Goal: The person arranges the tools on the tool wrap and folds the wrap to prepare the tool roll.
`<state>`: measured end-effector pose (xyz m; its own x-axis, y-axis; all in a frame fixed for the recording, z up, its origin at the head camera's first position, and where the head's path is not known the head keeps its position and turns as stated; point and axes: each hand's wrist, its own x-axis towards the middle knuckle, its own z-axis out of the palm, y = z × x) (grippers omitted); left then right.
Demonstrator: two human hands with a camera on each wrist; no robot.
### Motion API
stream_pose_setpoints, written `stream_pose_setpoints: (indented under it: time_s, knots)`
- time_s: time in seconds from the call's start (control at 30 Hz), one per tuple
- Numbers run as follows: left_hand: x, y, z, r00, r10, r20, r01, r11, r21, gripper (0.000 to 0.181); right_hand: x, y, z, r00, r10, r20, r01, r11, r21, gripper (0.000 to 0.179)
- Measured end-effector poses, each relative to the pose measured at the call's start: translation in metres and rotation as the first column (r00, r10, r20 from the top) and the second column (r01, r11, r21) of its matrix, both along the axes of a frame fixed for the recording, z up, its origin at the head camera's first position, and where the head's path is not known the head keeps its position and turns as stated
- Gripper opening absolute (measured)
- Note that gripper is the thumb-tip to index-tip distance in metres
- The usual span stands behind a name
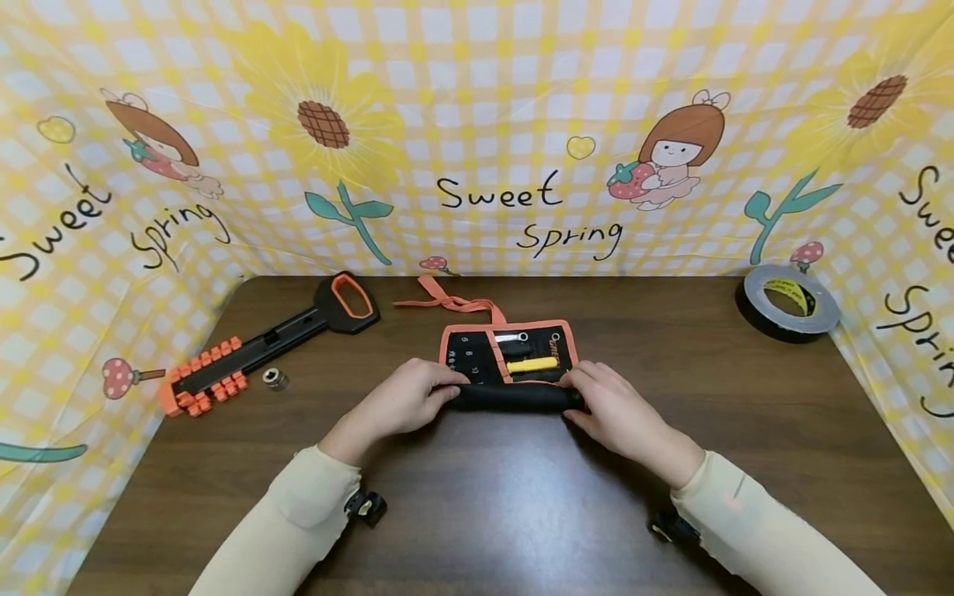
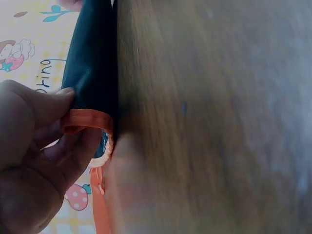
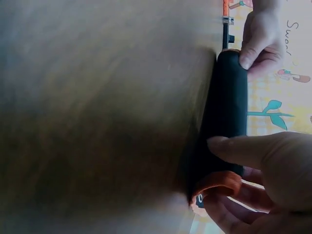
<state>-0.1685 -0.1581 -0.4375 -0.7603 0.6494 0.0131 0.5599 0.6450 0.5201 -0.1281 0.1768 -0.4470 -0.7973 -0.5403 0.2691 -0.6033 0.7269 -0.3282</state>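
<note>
A black tool roll with orange edging lies on the table, its near part rolled into a tube and its far part flat. My left hand pinches the left end of the tube, thumb on top and fingers tucked in at the orange edge, as the left wrist view shows. At the other end, my right hand holds the tube the same way. On the flat part, a small wrench and a yellow-handled tool show in the pockets. Whatever lies inside the tube is hidden. Orange tie straps trail from the far edge.
To the left lies a black and orange socket rail with a handle, a loose metal socket beside it. A roll of black tape rests at the back right. Patterned cloth encloses the wooden table on three sides.
</note>
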Motion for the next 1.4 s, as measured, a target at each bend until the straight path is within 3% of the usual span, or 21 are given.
stream_pose_setpoints:
  time_s: [0.27,0.47,0.67,0.9,1.03,1.2,1.3,1.4]
  knots:
    - [-0.005,0.002,-0.001,0.973,0.123,0.197,-0.129,0.992,0.013,0.022,-0.003,0.002,0.0,1.0,-0.01,-0.009,0.009,1.0,-0.012,0.026]
    - [-0.004,0.003,0.0,0.94,0.169,0.298,-0.2,0.977,0.077,0.018,-0.01,0.004,0.005,0.999,0.011,0.046,-0.009,0.999,-0.034,0.03]
    - [-0.006,0.0,-0.003,0.914,0.177,0.365,-0.25,0.955,0.162,0.016,-0.019,0.008,0.008,0.992,0.032,0.123,-0.024,0.998,-0.066,0.022]
    - [-0.007,-0.01,-0.005,0.895,0.162,0.415,-0.255,0.95,0.18,0.025,-0.027,0.012,0.005,0.983,0.029,0.179,-0.014,0.996,-0.084,0.024]
    - [-0.005,-0.014,-0.003,0.905,0.143,0.4,-0.221,0.963,0.157,0.038,-0.03,0.013,0.003,0.976,0.061,0.208,-0.037,0.992,-0.118,0.026]
    - [-0.004,-0.014,-0.002,0.917,0.154,0.369,-0.228,0.96,0.165,0.036,-0.033,0.014,0.003,0.963,0.051,0.264,-0.018,0.992,-0.127,0.029]
    - [-0.004,-0.013,-0.002,0.911,0.169,0.378,-0.253,0.949,0.186,0.036,-0.034,0.014,0.005,0.944,0.035,0.327,0.013,0.99,-0.142,0.03]
    - [-0.005,-0.014,-0.003,0.891,0.163,0.424,-0.279,0.933,0.229,0.038,-0.035,0.015,0.007,0.924,0.031,0.38,0.031,0.987,-0.156,0.03]
